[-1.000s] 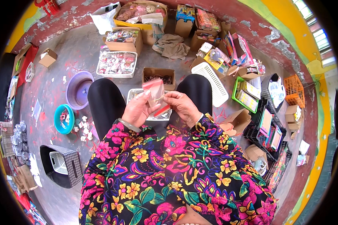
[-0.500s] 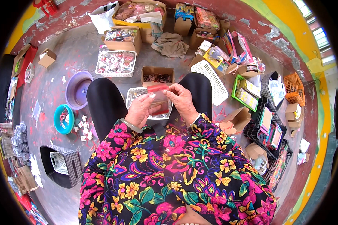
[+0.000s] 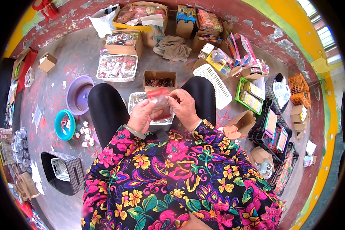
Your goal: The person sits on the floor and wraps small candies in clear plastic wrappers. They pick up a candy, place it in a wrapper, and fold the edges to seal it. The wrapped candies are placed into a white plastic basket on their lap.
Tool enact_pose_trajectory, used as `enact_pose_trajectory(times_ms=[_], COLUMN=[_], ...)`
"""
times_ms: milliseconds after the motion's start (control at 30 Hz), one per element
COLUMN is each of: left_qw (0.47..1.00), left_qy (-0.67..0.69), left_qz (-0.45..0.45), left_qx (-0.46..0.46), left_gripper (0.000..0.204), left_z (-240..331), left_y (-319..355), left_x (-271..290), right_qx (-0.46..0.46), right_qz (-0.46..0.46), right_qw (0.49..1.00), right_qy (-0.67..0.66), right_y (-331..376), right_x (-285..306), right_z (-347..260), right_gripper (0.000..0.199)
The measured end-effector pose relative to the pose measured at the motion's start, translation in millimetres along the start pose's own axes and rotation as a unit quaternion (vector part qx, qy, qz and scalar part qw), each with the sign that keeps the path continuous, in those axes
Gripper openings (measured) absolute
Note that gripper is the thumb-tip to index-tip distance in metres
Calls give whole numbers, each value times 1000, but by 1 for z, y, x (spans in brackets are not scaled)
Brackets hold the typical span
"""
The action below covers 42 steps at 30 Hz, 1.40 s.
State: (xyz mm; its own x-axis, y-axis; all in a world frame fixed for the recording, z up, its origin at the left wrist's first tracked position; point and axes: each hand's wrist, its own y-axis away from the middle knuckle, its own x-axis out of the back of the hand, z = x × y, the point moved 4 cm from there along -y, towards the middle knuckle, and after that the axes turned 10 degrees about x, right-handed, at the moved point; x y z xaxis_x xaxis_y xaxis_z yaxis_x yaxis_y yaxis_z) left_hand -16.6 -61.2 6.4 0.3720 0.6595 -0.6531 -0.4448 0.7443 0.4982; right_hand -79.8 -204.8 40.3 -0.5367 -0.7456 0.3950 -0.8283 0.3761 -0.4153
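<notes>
Between my knees I hold up a small clear plastic bag (image 3: 158, 93) with a red top band and a red lower edge. The fingers of my left hand (image 3: 141, 114) are closed on its left side. My right hand (image 3: 184, 109) pinches its upper right edge with thumb and forefinger. Whether anything lies inside the bag is too small to tell. Below the bag, partly hidden by my hands, stands a white plastic basket (image 3: 132, 99) with small packets in it. Just beyond it sits an open cardboard box (image 3: 161, 88) holding dark reddish small items.
Left of my leg are a purple basin (image 3: 71, 103) and a teal basin (image 3: 58, 130), with white scraps on the floor. A white basket of packets (image 3: 117, 79) stands farther out. On the right lie a white perforated tray (image 3: 218, 88), a green basket (image 3: 239, 94) and black crates (image 3: 257, 134).
The bag has tilted slightly and shifted a little left in my hands. Both hands keep their grip, with the right fingers moved slightly along the upper edge.
</notes>
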Motion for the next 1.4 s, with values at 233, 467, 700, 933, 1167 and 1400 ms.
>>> enact_pose_trajectory(times_ms=[233, 467, 700, 933, 1167, 1400], left_qw=[1000, 999, 998, 997, 999, 1000], left_qy=[-11, 1, -27, -76, -35, -8], left_qz=[28, 39, 49, 2, -26, -25], left_qx=[-5, 6, -17, -23, 24, 9], left_gripper=[24, 25, 24, 26, 30, 31], left_z=[-1, 0, 1, 3, -2, 4], left_y=[-1, 1, 2, 5, 0, 2], left_x=[2, 2, 1, -11, -2, -3], right_qx=[211, 332, -3, -135, -173, -162], right_qz=[-4, -19, -44, -85, -71, -69], right_qw=[961, 897, 995, 951, 937, 928], right_qy=[177, 290, -92, -264, -294, -328], right_y=[0, 2, 3, 8, 8, 4], right_x=[1, 3, -3, -13, -10, -10], right_z=[-21, -43, -5, 19, 17, 11], right_gripper=[9, 17, 14, 11, 15, 16])
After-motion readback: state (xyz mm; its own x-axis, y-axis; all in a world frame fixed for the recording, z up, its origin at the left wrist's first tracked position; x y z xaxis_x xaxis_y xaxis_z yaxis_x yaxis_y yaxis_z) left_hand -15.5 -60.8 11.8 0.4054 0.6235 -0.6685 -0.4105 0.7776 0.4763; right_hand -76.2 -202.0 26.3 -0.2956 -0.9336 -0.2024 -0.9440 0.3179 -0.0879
